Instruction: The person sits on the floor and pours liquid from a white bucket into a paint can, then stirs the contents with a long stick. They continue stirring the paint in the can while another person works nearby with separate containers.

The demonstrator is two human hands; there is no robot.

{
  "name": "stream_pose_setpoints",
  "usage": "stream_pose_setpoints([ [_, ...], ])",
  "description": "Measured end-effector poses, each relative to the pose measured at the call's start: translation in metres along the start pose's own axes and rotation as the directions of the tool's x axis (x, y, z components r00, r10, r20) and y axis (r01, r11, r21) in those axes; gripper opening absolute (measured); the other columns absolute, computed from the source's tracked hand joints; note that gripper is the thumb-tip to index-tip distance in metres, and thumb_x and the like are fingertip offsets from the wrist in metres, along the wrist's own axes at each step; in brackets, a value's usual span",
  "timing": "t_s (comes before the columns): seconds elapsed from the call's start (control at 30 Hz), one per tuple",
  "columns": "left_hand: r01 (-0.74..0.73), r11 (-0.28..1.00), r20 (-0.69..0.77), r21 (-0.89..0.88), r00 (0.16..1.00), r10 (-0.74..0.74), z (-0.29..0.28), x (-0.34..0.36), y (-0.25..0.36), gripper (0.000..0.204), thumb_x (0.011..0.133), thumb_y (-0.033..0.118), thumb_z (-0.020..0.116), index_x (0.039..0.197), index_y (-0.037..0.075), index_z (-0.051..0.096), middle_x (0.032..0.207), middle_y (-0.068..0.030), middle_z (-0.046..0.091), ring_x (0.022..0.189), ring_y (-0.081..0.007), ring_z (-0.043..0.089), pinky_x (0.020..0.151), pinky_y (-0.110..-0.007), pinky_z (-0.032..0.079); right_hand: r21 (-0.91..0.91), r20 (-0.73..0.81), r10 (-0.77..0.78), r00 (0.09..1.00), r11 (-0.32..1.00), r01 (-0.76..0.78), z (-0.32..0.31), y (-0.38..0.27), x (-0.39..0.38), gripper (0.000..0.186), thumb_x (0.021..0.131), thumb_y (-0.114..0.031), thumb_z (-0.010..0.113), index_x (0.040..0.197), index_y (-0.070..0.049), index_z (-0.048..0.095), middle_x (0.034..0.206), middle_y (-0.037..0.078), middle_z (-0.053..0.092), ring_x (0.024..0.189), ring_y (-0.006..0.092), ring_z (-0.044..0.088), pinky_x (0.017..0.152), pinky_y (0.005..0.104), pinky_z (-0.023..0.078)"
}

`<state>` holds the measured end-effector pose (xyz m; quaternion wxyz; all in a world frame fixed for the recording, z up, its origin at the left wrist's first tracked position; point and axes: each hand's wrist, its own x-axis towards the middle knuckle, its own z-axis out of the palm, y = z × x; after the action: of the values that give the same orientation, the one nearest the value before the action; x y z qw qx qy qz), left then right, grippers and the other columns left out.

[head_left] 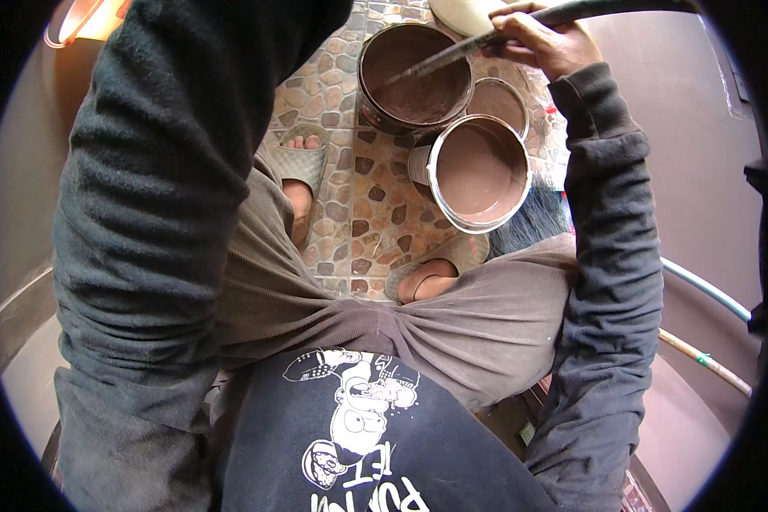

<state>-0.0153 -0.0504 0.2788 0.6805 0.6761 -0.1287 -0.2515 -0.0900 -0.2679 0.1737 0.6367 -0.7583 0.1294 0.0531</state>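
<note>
Printed white lettering (412,497) stands on the near part of the person's dark shirt (269,435), in large, uneven capitals that slant across the cloth and are partly cut off by the near edge of the view. The characters sit just nearer than a white cartoon print (358,424) on the same shirt, right of the left sleeve and left of the right one. Farther off, any marks on the left side of the white pail (420,165) are too small to read.
</note>
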Motion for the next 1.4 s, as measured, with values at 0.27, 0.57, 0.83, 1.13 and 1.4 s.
stream_pose_setpoints([
  [0.27, -0.048, 0.997, 0.032, 0.062, 0.998, 0.046, -0.004, -0.004, -0.002, 0.042, 0.09, 0.021, 0.047, 0.124, -0.003, 0.041, 0.119, -0.0209, 0.05, 0.105, -0.0335, 0.052, 0.087, -0.042, 0.048, -0.316, 0.238, -0.096, 0.966, 0.933, 0.171, -0.021, -0.004, 0.006, 0.027, 0.085, -0.019, 0.064, 0.099, 0.003, 0.059, 0.09, 0.01, 0.062, 0.083, 0.0216, 0.064, 0.078, 0.0324, 0.056],
  [0.57, -0.072, 0.992, 0.046, 0.1, 0.997, 0.068, -0.006, -0.003, -0.002, 0.04, 0.09, 0.021, 0.047, 0.123, -0.003, 0.042, 0.117, -0.0205, 0.051, 0.103, -0.0329, 0.053, 0.087, -0.041, 0.048, -0.229, 0.168, -0.06, 0.984, 0.969, 0.098, -0.023, -0.006, 0.006, 0.02, 0.089, -0.017, 0.059, 0.094, 0.002, 0.058, 0.089, 0.01, 0.06, 0.082, 0.0224, 0.064, 0.073, 0.0375, 0.058],
  [0.83, -0.08, 0.991, 0.071, 0.106, 0.995, 0.072, -0.004, 0.0, -0.004, 0.039, 0.09, 0.021, 0.047, 0.121, -0.003, 0.044, 0.116, -0.0202, 0.052, 0.102, -0.0323, 0.054, 0.086, -0.041, 0.048, -0.169, 0.051, -0.191, 0.98, 0.966, 0.197, 0.023, -0.008, 0.007, 0.014, 0.081, -0.01, 0.06, 0.084, 0.004, 0.063, 0.069, 0.009, 0.063, 0.062, 0.0166, 0.061, 0.058, 0.0284, 0.052],
  [1.13, -0.102, 0.986, 0.075, 0.133, 0.993, 0.092, -0.005, -0.002, -0.002, 0.038, 0.09, 0.02, 0.047, 0.12, -0.003, 0.045, 0.114, -0.0198, 0.054, 0.101, -0.0317, 0.055, 0.086, -0.04, 0.048, -0.341, 0.206, -0.109, 0.972, 0.924, 0.176, 0.031, -0.022, -0.002, 0.016, 0.08, -0.014, 0.063, 0.083, 0.001, 0.062, 0.068, 0.006, 0.061, 0.063, 0.0144, 0.06, 0.059, 0.0269, 0.05],
  [1.4, -0.111, 0.982, 0.08, 0.151, 0.992, 0.1, -0.005, -0.003, -0.002, 0.037, 0.089, 0.02, 0.047, 0.119, -0.003, 0.047, 0.113, -0.0195, 0.054, 0.099, -0.0311, 0.056, 0.086, -0.039, 0.048, -0.348, 0.145, -0.256, 0.956, 0.891, 0.292, 0.026, -0.031, -0.001, 0.012, 0.08, -0.011, 0.059, 0.075, -0.001, 0.059, 0.063, 0.006, 0.059, 0.051, 0.0148, 0.057, 0.044, 0.0277, 0.047],
])
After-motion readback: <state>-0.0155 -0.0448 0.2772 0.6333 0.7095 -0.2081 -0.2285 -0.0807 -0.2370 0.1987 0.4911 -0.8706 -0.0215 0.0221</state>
